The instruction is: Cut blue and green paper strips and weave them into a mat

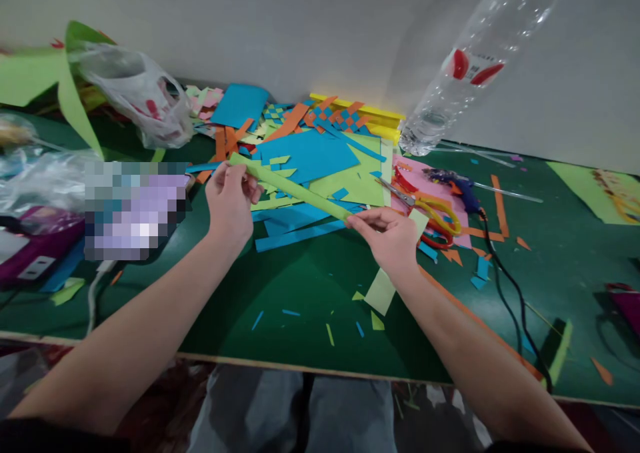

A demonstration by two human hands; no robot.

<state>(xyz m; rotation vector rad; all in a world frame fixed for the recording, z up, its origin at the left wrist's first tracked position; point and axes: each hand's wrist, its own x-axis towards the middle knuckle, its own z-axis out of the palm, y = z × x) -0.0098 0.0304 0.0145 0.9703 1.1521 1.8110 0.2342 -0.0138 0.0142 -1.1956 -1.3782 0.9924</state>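
Note:
A long light-green paper strip (295, 189) is stretched between my two hands above the table. My left hand (233, 196) pinches its upper left end. Thumb and fingers of my right hand (387, 233) grip the lower right end. Beneath the strip lie blue paper sheets (310, 156), green paper pieces and loose blue strips. Just beyond my right hand are scissors with yellow handles (440, 214) and another pair with red handles (436, 241). A pale green paper piece (381, 291) lies beside my right wrist.
A blue glue gun (463, 189) with a black cord (515, 286) sits on the right. Behind stands a tilted plastic bottle (450, 86). To the left are a plastic bag (145, 99) and a pixelated phone (145, 209) on a white cable. Paper scraps dot the green table (300, 286).

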